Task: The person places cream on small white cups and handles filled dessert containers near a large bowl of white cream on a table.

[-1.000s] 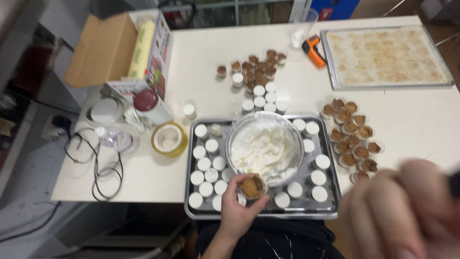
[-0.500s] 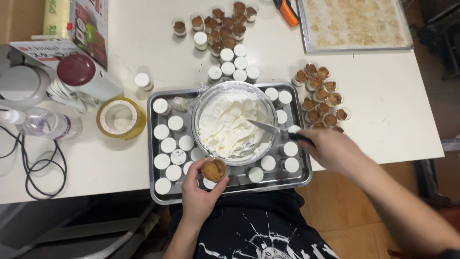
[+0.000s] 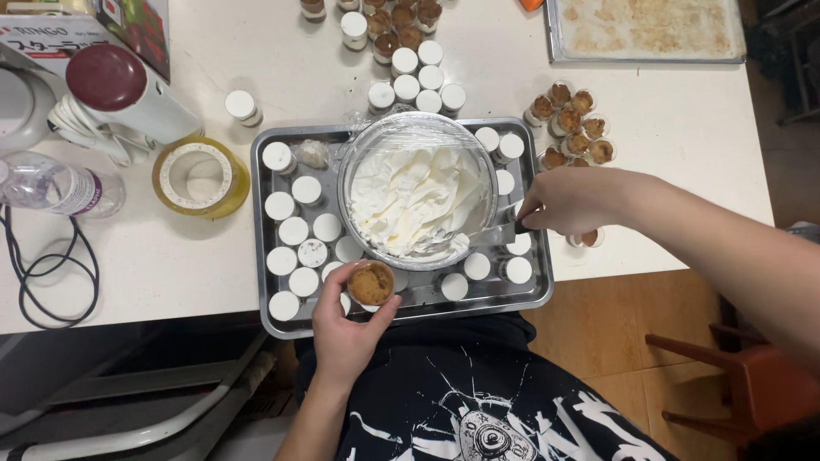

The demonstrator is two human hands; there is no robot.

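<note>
**Cup held ready, spatula in the cream**

My left hand (image 3: 346, 320) is wrapped round a small cup (image 3: 371, 283) w/ a brown crumb filling, fingers curled at its sides, thumb on the near side, mouth facing up. I judge it's kept low over the near rim of the metal tray (image 3: 401, 312) so any drip lands on the tray, not the table. Right hand (image 3: 571, 198) is shut on the dark handle of a spatula (image 3: 478, 236); the blade runs away from the grip toward the left and dips into the whipped cream in the glass bowl (image 3: 417, 192). The bowl sits mid-tray, just beyond the left hand's cup and touching-close to the spatula grip, so scoop-to-cup travel is short, I reckon.

Around the bowl, on the tray: white-topped cups (image 3: 293, 230), mostly left of the held cup and a few under the right wrist. Beyond the right hand, off the tray, a cluster of brown-filled cups (image 3: 574, 119). Far from both grips: tape roll (image 3: 199, 175), plastic bottle (image 3: 55, 183), baking sheet (image 3: 649, 30).

Vs. half a sec ago: the right hand has shifted little, spatula tip now lower in the cream near the bowl's near edge. Left hand and cup keep about the same spot. A full sec back the right hand was a blur close to the camera, not at the bowl at all.
</note>
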